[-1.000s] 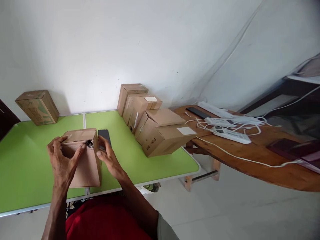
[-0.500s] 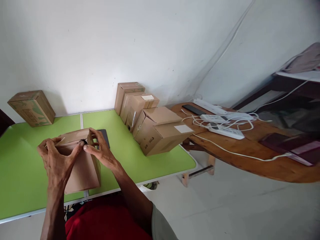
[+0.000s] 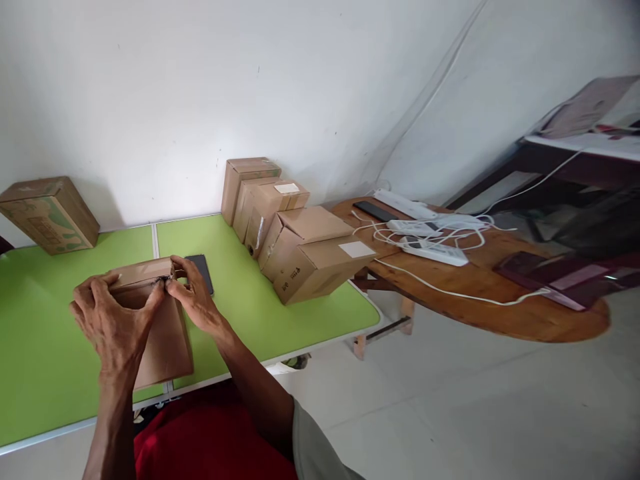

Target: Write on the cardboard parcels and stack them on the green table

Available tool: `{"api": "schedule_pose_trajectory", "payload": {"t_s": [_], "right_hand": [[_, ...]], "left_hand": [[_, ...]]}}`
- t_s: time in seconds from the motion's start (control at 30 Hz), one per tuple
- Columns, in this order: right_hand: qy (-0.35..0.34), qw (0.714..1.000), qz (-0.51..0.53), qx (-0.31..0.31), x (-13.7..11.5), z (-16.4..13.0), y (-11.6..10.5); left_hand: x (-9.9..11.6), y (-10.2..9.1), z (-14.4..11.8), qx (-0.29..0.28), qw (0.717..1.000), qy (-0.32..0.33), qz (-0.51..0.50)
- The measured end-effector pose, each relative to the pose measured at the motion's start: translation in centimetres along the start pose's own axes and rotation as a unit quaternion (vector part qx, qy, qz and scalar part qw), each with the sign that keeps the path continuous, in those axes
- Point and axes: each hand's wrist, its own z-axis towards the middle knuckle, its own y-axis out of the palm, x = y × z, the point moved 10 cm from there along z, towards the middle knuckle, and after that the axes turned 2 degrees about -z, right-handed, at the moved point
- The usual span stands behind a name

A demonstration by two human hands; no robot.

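Observation:
A brown cardboard box [image 3: 167,340] stands on the green table [image 3: 240,320] close to its front edge. My left hand [image 3: 113,317] grips the box's upper left side, its thumb reaching across to the top right corner. My right hand [image 3: 195,297] clasps that same corner, thumb meeting the left thumb at a dark, ragged spot. Whether this spot is a tear or a small dark thing I cannot tell. Just behind my right hand lies a dark phone [image 3: 203,273], partly covered.
Several cardboard boxes [image 3: 320,270] form a row on the table's right half. A printed box [image 3: 55,217] stands at the back left by the wall. On the wooden table [image 3: 450,307] at right lie white power strips [image 3: 435,250], tangled cables and a dark red flat object [image 3: 545,277].
The view has shifted a little to the right, so things appear further left. My thumbs have moved slightly at the box's corner; both hands keep their hold.

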Motion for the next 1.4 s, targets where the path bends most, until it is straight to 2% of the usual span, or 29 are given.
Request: {"api": "schedule_pose_trajectory", "payload": {"t_s": [0.2, 0.33, 0.47, 0.6, 0.67, 0.73, 0.8, 0.87, 0.93, 1.0, 1.07, 1.2, 1.3, 1.4], "right_hand": [[0.011, 0.997, 0.067, -0.034, 0.6, 0.5, 1.5], [0.020, 0.992, 0.116, -0.054, 0.6, 0.6, 4.0], [0.026, 0.989, 0.133, -0.057, 0.2, 1.0, 6.6], [0.042, 0.991, 0.124, -0.034, 0.5, 1.7, 8.3], [0.034, 0.993, 0.114, -0.026, 0.8, 2.1, 8.4], [0.016, 0.994, 0.102, -0.044, 1.1, 2.4, 8.0], [-0.005, 0.996, 0.031, -0.084, 1.8, 2.8, 7.3], [-0.015, 0.983, -0.144, -0.113, 3.2, 3.6, 5.9], [-0.002, 0.939, -0.322, -0.116, 5.2, 4.7, 4.2], [0.019, 0.899, -0.419, -0.123, 7.0, 5.8, 3.2], [0.025, 0.873, -0.466, -0.142, 8.4, 6.6, 3.4], [0.004, 0.832, -0.523, -0.186, 9.8, 7.7, 5.7], [-0.018, 0.820, -0.530, -0.212, 9.9, 8.3, 7.1], [-0.033, 0.826, -0.518, -0.220, 9.6, 8.6, 7.1]], "left_hand": [[-1.1, -1.8, -0.2, 0.007, 1.000, 0.004, -0.002], [-2.3, -3.7, -0.3, 0.020, 1.000, 0.000, 0.018], [-3.3, -5.5, -0.8, 0.058, 0.998, -0.027, 0.026], [-4.2, -5.8, -0.8, 0.062, 0.995, -0.070, 0.031], [-4.4, -5.7, -0.6, 0.067, 0.995, -0.069, 0.037], [-4.4, -5.5, -0.3, 0.074, 0.995, -0.057, 0.041], [-4.5, -5.1, 0.0, 0.072, 0.995, -0.046, 0.047], [-4.5, -4.7, 0.0, 0.059, 0.996, -0.032, 0.051], [-4.2, -4.2, -0.2, 0.047, 0.998, -0.005, 0.047], [-3.8, -4.0, -0.5, 0.042, 0.998, 0.024, 0.038], [-3.7, -4.0, -0.7, 0.044, 0.998, 0.044, 0.027], [-4.0, -3.8, -0.7, 0.027, 0.997, 0.068, 0.006], [-4.4, -3.6, -0.4, 0.015, 0.997, 0.072, 0.009], [-4.8, -3.5, -0.2, 0.016, 0.997, 0.073, 0.015]]}}
